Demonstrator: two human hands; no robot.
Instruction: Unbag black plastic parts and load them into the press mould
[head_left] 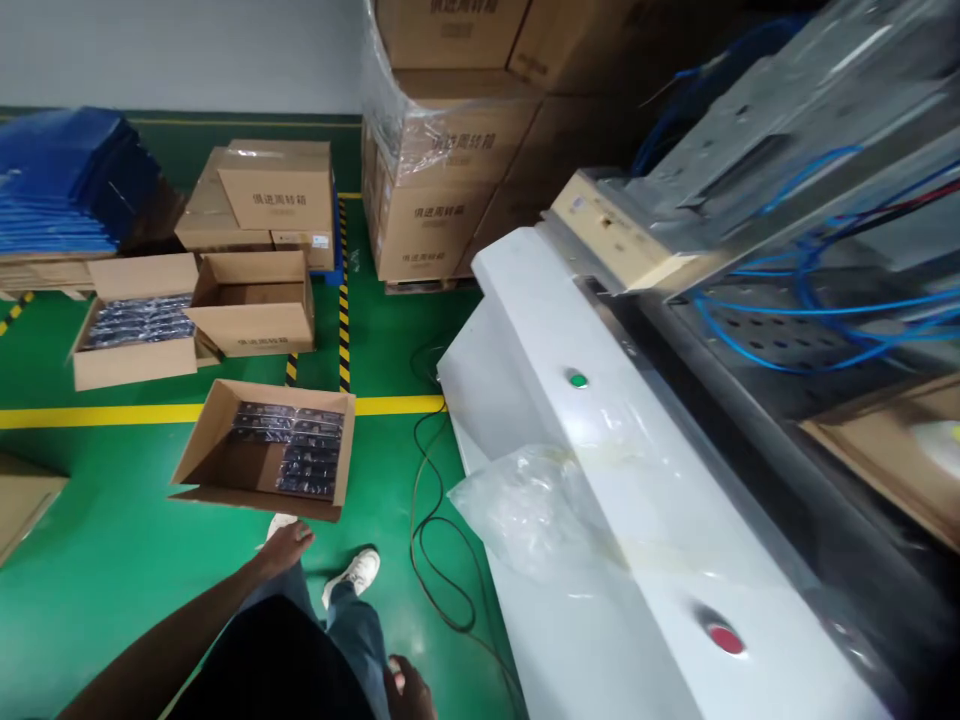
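My left hand (289,547) hangs low in front of my body, fingers loosely curled in, with nothing visible in it. Just beyond it on the green floor stands an open cardboard box (214,425). Dark packs in clear wrap (310,465) fill its right and far parts, and brown cardboard shows at its near left. Down by my leg at the bottom edge is my right hand (409,692), partly cut off. Its fingers look curled, and I see no object in it. Neither hand touches the box or the machine.
A white machine housing (480,400) with green (577,381) and red (726,640) buttons fills the right; a clear plastic bag (532,510) lies against it. A cable (431,520) loops across the floor. Stacked cartons (442,210), two open boxes (135,365) (259,328) and blue sheets (67,180) stand beyond.
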